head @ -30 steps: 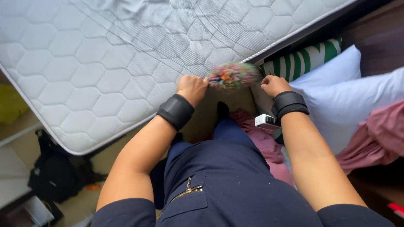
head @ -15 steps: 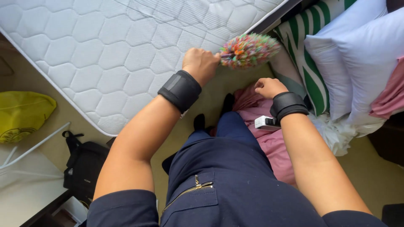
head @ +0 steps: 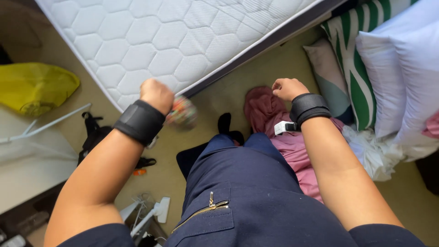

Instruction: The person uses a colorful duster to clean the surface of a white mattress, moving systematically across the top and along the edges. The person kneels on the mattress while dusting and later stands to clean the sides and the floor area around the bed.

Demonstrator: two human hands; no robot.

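Beside the Bare Mattress, a Blurred Duster in Your Left Fist

Below you, dark blue trousers [head: 256, 201] fill the near frame, and both forearms reach out past them, each banded at the wrist by a black strap. Your left hand [head: 157, 95] is raised with its back to the camera, fingers curled shut around the handle of a multicoloured duster [head: 182, 112]; the handle itself is hidden inside the fist. The duster's fluffy head hangs blurred just below and to the right of your knuckles, close to the corner of the white quilted mattress [head: 183, 41]. Whether it touches the mattress edge cannot be told.

Your right hand [head: 289, 88] is loosely curled, holding nothing visible, and hovers over a crumpled pink cloth [head: 292, 151] on the floor. Right of it, a green-and-white striped pillow [head: 361, 68] and white pillows [head: 407, 77] crowd the space.

Between the mattress edge and your legs lies a strip of beige carpet [head: 242, 96], the only open room. Farther left sit a yellow bag [head: 36, 87] and a black strap bundle [head: 93, 132].
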